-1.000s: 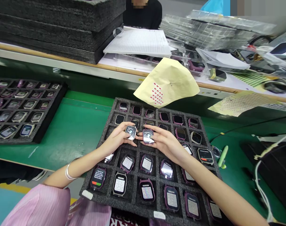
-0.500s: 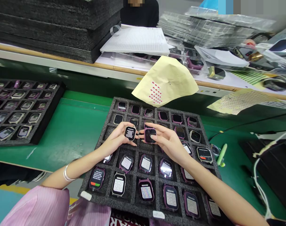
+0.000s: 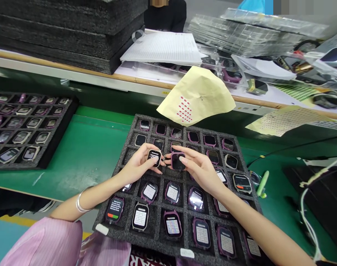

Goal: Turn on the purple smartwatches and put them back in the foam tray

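Note:
My left hand (image 3: 142, 160) is closed around a pale-framed smartwatch body (image 3: 152, 155) without a strap; white text shows on its dark screen, and my thumb lies on the glass. Beside it, my right hand (image 3: 197, 164) grips a purple-framed smartwatch body (image 3: 176, 162) with a dark screen, the thumb on its right edge. Both hands are above a black foam tray (image 3: 160, 242) with square compartments. Most visible compartments hold similar watches, purple or pale; the nearer ones show lit white screens, the far ones dark. My hands and forearms hide some compartments.
Another foam tray of watches (image 3: 59, 127) lies on the green table (image 3: 88, 147) at left. Black foam blocks (image 3: 74, 40), papers (image 3: 163, 48) and clear plastic trays (image 3: 240, 35) crowd the shelf. A yellow sheet (image 3: 198, 96) hangs over its edge. White cables (image 3: 304, 207) run at right. A person sits opposite.
My left thumb has moved from the lower edge of the pale watch onto its screen. Both watches remain in my hands, almost in the same place.

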A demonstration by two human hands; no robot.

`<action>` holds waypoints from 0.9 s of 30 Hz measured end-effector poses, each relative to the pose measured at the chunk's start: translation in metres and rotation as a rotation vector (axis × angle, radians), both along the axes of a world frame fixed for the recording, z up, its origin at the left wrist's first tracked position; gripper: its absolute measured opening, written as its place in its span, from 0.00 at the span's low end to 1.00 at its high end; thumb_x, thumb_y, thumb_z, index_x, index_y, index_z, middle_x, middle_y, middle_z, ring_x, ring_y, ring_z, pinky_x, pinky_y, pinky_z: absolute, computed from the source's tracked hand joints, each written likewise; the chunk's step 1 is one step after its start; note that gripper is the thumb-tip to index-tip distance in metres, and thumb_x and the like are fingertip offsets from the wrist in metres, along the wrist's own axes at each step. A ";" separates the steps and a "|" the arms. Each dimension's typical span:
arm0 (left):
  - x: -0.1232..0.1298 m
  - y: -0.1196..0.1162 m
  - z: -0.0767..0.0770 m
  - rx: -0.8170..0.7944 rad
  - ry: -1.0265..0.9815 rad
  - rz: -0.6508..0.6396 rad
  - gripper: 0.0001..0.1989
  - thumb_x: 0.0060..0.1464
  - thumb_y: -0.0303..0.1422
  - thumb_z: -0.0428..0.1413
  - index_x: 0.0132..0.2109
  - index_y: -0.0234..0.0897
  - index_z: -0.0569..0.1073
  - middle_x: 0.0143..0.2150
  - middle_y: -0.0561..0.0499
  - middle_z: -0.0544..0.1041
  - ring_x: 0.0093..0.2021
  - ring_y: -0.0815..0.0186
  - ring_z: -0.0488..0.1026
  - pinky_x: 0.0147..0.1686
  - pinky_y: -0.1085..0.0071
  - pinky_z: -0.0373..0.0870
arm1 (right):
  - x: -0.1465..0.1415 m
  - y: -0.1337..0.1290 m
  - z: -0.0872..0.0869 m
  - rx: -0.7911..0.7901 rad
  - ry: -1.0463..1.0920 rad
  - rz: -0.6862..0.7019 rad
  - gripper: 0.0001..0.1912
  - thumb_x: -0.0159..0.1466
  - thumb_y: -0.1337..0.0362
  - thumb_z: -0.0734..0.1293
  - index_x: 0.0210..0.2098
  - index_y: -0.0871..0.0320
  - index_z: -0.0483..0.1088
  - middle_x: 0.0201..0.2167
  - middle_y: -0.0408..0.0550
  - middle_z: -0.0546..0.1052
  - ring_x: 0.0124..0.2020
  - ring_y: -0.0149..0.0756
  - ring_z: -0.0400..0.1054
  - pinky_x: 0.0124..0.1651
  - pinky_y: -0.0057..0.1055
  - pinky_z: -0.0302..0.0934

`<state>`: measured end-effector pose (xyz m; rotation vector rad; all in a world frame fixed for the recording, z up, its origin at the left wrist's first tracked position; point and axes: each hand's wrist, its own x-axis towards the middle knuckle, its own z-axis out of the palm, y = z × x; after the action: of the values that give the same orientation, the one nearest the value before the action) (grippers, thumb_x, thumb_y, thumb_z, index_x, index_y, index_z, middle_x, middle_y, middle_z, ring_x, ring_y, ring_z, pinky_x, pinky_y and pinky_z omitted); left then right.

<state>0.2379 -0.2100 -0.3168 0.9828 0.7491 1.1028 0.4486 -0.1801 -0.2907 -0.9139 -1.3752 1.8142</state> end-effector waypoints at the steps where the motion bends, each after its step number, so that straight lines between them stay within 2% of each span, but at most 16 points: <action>1: 0.000 0.000 0.000 0.005 0.008 0.004 0.10 0.58 0.33 0.56 0.45 0.37 0.64 0.41 0.49 0.71 0.41 0.63 0.75 0.34 0.66 0.79 | 0.000 0.000 0.000 -0.001 0.003 0.000 0.19 0.65 0.62 0.67 0.54 0.56 0.68 0.49 0.53 0.77 0.48 0.46 0.74 0.51 0.45 0.68; 6: 0.000 0.001 -0.001 0.021 0.018 0.008 0.12 0.57 0.36 0.57 0.44 0.37 0.64 0.39 0.49 0.71 0.37 0.64 0.75 0.30 0.67 0.79 | 0.000 0.000 0.001 -0.009 -0.014 -0.007 0.19 0.64 0.62 0.68 0.54 0.55 0.68 0.48 0.53 0.77 0.47 0.46 0.74 0.54 0.47 0.65; 11: -0.001 0.001 0.000 0.007 0.004 0.001 0.12 0.56 0.34 0.57 0.44 0.37 0.63 0.40 0.49 0.72 0.38 0.63 0.75 0.31 0.66 0.79 | 0.000 0.000 0.003 -0.038 -0.024 -0.020 0.20 0.63 0.61 0.68 0.55 0.55 0.67 0.50 0.53 0.76 0.49 0.47 0.72 0.55 0.49 0.64; 15: -0.001 0.000 -0.001 0.038 -0.011 -0.004 0.12 0.55 0.30 0.57 0.45 0.38 0.63 0.40 0.49 0.71 0.39 0.64 0.74 0.33 0.65 0.78 | 0.000 0.000 0.005 -0.131 0.045 -0.014 0.23 0.63 0.62 0.68 0.57 0.54 0.65 0.51 0.53 0.76 0.52 0.47 0.70 0.56 0.49 0.62; 20: 0.001 -0.001 -0.004 0.051 0.017 0.001 0.22 0.48 0.21 0.60 0.48 0.39 0.61 0.44 0.49 0.69 0.43 0.65 0.73 0.40 0.65 0.78 | 0.000 0.002 0.007 -0.220 0.105 0.012 0.24 0.63 0.63 0.68 0.58 0.55 0.65 0.52 0.55 0.75 0.55 0.46 0.68 0.59 0.50 0.58; 27: 0.001 0.000 -0.004 0.023 -0.001 0.002 0.24 0.49 0.24 0.61 0.50 0.40 0.61 0.43 0.50 0.69 0.42 0.64 0.73 0.39 0.66 0.77 | 0.004 0.008 0.007 -0.230 0.087 0.066 0.26 0.60 0.66 0.71 0.57 0.54 0.66 0.49 0.54 0.77 0.54 0.46 0.69 0.59 0.49 0.60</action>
<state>0.2386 -0.2104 -0.3210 1.0012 0.7384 1.1151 0.4525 -0.1722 -0.2840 -0.9018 -1.1722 2.0700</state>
